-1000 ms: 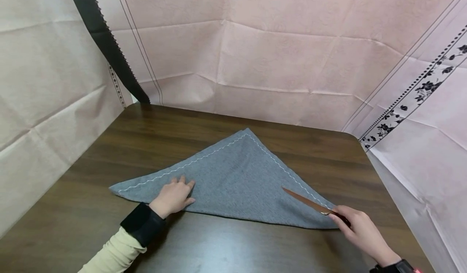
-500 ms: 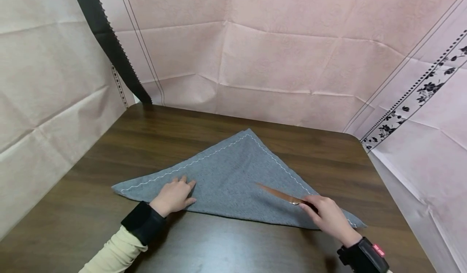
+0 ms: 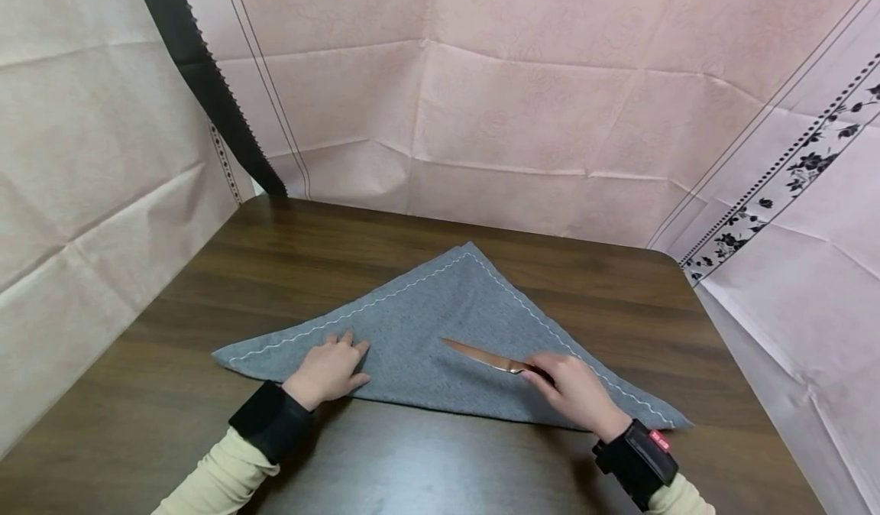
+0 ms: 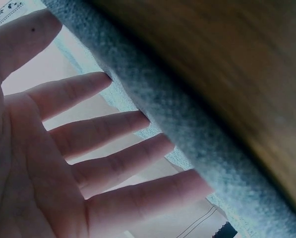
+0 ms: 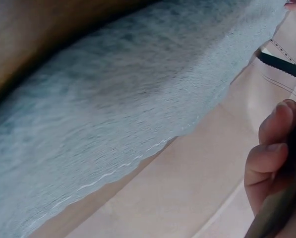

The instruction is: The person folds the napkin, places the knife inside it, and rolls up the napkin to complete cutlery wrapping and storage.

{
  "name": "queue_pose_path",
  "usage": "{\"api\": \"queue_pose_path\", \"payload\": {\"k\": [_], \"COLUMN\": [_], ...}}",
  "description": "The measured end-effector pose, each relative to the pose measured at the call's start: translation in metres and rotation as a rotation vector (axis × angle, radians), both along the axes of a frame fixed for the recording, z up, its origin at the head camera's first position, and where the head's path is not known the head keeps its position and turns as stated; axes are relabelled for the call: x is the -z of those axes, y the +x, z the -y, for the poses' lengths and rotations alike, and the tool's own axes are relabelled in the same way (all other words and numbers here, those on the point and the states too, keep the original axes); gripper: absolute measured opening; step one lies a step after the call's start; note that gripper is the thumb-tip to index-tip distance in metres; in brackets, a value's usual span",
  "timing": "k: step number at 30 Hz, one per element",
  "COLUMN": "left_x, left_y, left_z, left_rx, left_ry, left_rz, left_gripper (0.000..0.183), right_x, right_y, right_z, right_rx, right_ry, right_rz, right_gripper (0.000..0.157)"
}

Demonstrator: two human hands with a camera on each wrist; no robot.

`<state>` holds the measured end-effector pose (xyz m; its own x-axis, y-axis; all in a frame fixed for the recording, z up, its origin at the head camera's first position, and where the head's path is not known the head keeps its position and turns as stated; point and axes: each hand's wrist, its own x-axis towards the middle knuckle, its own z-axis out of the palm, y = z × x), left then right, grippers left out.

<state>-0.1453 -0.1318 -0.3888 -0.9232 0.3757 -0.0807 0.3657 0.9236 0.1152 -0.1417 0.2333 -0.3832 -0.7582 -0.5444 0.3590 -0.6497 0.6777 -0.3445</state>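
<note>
A grey-blue cloth (image 3: 419, 339), folded to a triangle with white wavy stitching along two sides, lies on the wooden table. On its left part rests my left hand (image 3: 328, 370), fingers spread; the left wrist view shows the fingertips (image 4: 160, 144) touching the cloth (image 4: 152, 89). My right hand (image 3: 577, 389) grips a knife (image 3: 481, 354) by its dark handle over the right half of the cloth. The blade points left, toward the middle. In the right wrist view, curled fingers (image 5: 269, 163) wrap the handle, and the blade is out of sight there.
The brown wooden table (image 3: 330, 236) extends around the cloth on all sides. Pale pink sheeting (image 3: 516, 110) hangs behind and beside it, with a black strip (image 3: 213, 91) at the left and a flower-printed band (image 3: 791, 179) at the right.
My right hand has moved left with the knife, from the cloth's right corner to nearer its middle, uncovering that corner. The left hand stays in place.
</note>
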Motion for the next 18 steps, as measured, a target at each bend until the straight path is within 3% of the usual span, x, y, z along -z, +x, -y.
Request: {"api": "queue_pose_path", "payload": {"k": [11, 18], "left_x": [-0.001, -0.002], "left_y": [0.002, 0.002], "left_z": [0.001, 0.001], "left_rx": [0.005, 0.007], "left_ry": [-0.006, -0.017], "left_rz": [-0.007, -0.003], "left_gripper": [0.05, 0.05], "right_x": [-0.005, -0.004], "right_y": [-0.008, -0.012], "right_z": [0.024, 0.039], "right_rx": [-0.046, -0.098], "right_ry": [0.004, 0.001], "right_rz": [0.028, -0.018], "right_gripper": [0.005, 0.004]}}
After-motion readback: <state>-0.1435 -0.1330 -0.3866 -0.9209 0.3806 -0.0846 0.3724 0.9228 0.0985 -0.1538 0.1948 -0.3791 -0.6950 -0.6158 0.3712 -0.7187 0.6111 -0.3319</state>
